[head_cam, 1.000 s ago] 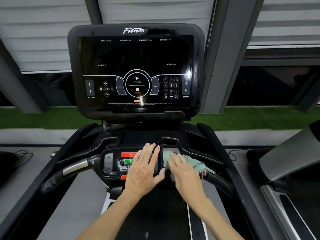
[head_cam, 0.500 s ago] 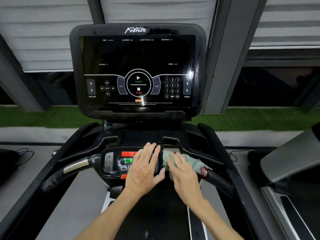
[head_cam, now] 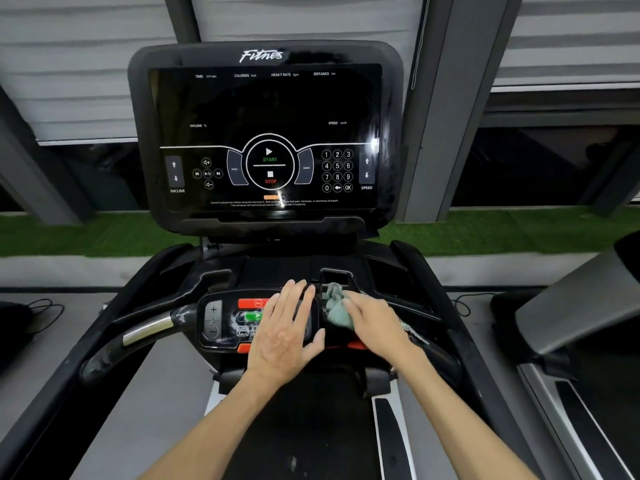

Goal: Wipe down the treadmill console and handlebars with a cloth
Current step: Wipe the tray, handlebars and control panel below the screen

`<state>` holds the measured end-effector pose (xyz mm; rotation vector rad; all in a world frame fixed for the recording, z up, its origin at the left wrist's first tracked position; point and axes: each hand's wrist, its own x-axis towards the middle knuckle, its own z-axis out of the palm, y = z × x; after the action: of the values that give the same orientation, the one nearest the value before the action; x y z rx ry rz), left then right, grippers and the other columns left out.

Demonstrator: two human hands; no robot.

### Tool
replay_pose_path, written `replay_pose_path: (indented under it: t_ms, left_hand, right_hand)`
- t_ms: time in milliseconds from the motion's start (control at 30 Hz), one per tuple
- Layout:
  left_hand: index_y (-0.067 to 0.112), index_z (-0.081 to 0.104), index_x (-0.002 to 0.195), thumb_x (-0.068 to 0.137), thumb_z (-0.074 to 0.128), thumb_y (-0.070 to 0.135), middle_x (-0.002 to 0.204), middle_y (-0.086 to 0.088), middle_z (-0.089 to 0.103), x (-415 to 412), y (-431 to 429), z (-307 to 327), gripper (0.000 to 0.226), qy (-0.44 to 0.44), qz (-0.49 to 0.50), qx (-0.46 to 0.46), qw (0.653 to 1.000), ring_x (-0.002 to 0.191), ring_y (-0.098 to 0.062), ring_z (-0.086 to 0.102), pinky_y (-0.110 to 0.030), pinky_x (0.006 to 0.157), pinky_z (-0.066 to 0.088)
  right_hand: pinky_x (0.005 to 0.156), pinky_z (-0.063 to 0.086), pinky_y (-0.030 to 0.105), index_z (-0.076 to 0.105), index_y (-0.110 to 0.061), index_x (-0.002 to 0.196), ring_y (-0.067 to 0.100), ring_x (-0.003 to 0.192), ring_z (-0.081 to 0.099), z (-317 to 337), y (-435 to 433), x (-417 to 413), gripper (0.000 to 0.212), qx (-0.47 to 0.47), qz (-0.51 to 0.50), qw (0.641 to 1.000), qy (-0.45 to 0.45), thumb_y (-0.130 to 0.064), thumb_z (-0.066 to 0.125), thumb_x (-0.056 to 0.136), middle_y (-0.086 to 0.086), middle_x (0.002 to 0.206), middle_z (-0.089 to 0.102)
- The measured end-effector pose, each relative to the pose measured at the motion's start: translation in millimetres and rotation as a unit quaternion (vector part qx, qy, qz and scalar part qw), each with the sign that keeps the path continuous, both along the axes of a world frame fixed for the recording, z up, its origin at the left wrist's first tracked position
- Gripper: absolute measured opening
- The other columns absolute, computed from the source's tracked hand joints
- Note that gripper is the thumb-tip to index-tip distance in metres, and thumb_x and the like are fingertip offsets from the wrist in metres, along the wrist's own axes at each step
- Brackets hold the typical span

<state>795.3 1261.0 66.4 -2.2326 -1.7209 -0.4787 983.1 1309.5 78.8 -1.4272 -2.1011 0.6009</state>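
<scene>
On console panel (head_cam: 221,327) — right hand (head_cam: 375,322) pushed cloth (head_cam: 335,308) forward, bunched.

The left hand (head_cam: 287,336) is stretched forward, palm down and flat, fingers straight and slightly spread, thumb angled toward the right hand (head_cam: 375,323). The right lies just beside it, palm down, fingers extended, somewhat blurred.

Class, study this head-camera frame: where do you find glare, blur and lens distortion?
In the head view, glare shows as bright spots on the console screen, at its right edge and below the STOP mark; the right hand on the cloth looks slightly blurred, while the left hand is sharp; the wide lens makes the grey pillar lean outward toward the top.
</scene>
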Motion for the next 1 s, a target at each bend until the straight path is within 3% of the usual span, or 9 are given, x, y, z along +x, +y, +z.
replay_pose_path:
  t_ms: [67, 133, 200, 300, 433, 567, 633, 833, 1000]
  left_hand:
    - [0.007, 0.040, 0.145, 0.087, 0.050, 0.047, 0.147, -0.012, 0.043, 0.1, -1.1, 1.1, 0.071, -0.001, 0.000, -0.007, 1.000, 0.142, -0.027, 0.034, -0.038, 0.117, 0.023]
    - [0.007, 0.039, 0.145, 0.087, 0.049, 0.046, 0.148, -0.012, 0.043, -0.4, -0.9, 1.7, 0.072, 0.000, -0.001, -0.010, 1.000, 0.142, -0.027, 0.033, -0.037, 0.117, 0.022]
    - [0.006, 0.039, 0.145, 0.086, 0.049, 0.045, 0.147, -0.013, 0.043, -1.2, -0.4, 1.9, 0.072, 0.002, -0.004, -0.009, 1.000, 0.141, -0.027, 0.034, -0.037, 0.117, 0.021]
    - [0.006, 0.039, 0.145, 0.085, 0.049, 0.045, 0.147, -0.013, 0.043, -0.8, -0.2, 1.8, 0.073, -0.002, -0.007, -0.013, 1.000, 0.141, -0.028, 0.034, -0.037, 0.118, 0.018]
    - [0.007, 0.038, 0.146, 0.085, 0.049, 0.045, 0.149, -0.012, 0.042, -0.8, 0.5, 0.5, 0.073, -0.006, -0.006, -0.021, 1.000, 0.143, -0.027, 0.032, -0.038, 0.118, 0.020]
    - [0.007, 0.041, 0.144, 0.085, 0.051, 0.044, 0.147, -0.012, 0.044, -0.8, 0.9, 0.1, 0.071, -0.015, -0.010, -0.011, 1.000, 0.141, -0.027, 0.035, -0.039, 0.117, 0.022]
    - [0.006, 0.042, 0.143, 0.085, 0.050, 0.044, 0.147, -0.012, 0.044, -0.1, 0.2, 1.1, 0.070, -0.013, -0.009, -0.008, 1.000, 0.141, -0.027, 0.036, -0.039, 0.116, 0.024]
    - [0.007, 0.037, 0.146, 0.084, 0.049, 0.046, 0.149, -0.012, 0.041, -2.0, 0.8, 1.2, 0.074, 0.001, -0.006, -0.023, 1.000, 0.143, -0.027, 0.032, -0.038, 0.117, 0.020]
    - [0.005, 0.041, 0.144, 0.085, 0.049, 0.044, 0.148, -0.013, 0.043, -2.3, 1.1, -1.7, 0.071, 0.000, -0.006, -0.011, 1.000, 0.142, -0.028, 0.035, -0.041, 0.116, 0.026]
  right_hand:
    - [0.075, 0.044, 0.034, 0.063, -0.017, 0.093, 0.024, 0.085, 0.061, 1.7, 7.1, -1.3, 0.026, -0.020, -0.013, 1.000, -0.001, -0.027, 0.041, 0.101, -0.003, 0.083, 0.065]
    - [0.091, 0.045, 0.032, 0.064, -0.020, 0.118, 0.017, 0.107, 0.059, -1.9, 3.2, -5.6, 0.028, 0.017, 0.019, 1.000, -0.003, -0.025, 0.042, 0.100, -0.004, 0.111, 0.068]
    - [0.107, 0.035, 0.031, 0.051, -0.020, 0.138, 0.015, 0.129, 0.046, -12.3, -8.0, -7.1, 0.042, 0.088, 0.067, 0.994, -0.024, -0.024, 0.045, 0.097, 0.000, 0.139, 0.053]
    - [0.110, 0.033, 0.034, 0.048, -0.016, 0.139, 0.019, 0.137, 0.038, -25.1, -20.6, -1.2, 0.046, 0.155, 0.087, 0.984, -0.033, -0.023, 0.053, 0.094, 0.005, 0.147, 0.044]
    - [0.103, 0.043, 0.037, 0.052, -0.016, 0.134, 0.020, 0.128, 0.048, -23.8, -16.9, -3.0, 0.043, 0.171, 0.082, 0.981, -0.040, -0.023, 0.055, 0.092, 0.003, 0.139, 0.052]
    - [0.089, 0.049, 0.043, 0.052, -0.021, 0.135, 0.020, 0.113, 0.058, -7.0, -2.7, -25.4, 0.056, 0.092, 0.016, 0.994, -0.050, -0.045, 0.022, 0.094, -0.005, 0.127, 0.060]
    - [0.088, 0.049, 0.042, 0.055, -0.024, 0.133, 0.017, 0.113, 0.058, -6.1, -1.5, -29.4, 0.056, 0.081, -0.010, 0.996, -0.033, -0.047, 0.021, 0.094, -0.008, 0.125, 0.062]
    - [0.095, 0.046, 0.036, 0.056, -0.013, 0.128, 0.020, 0.122, 0.052, -27.2, -25.6, -8.4, 0.038, 0.219, 0.041, 0.975, -0.018, -0.012, 0.050, 0.091, 0.002, 0.131, 0.056]
    - [0.094, 0.044, 0.041, 0.057, -0.013, 0.126, 0.020, 0.117, 0.052, -21.5, -25.2, -43.1, 0.045, 0.169, -0.049, 0.984, -0.033, -0.014, 0.038, 0.085, 0.001, 0.125, 0.057]
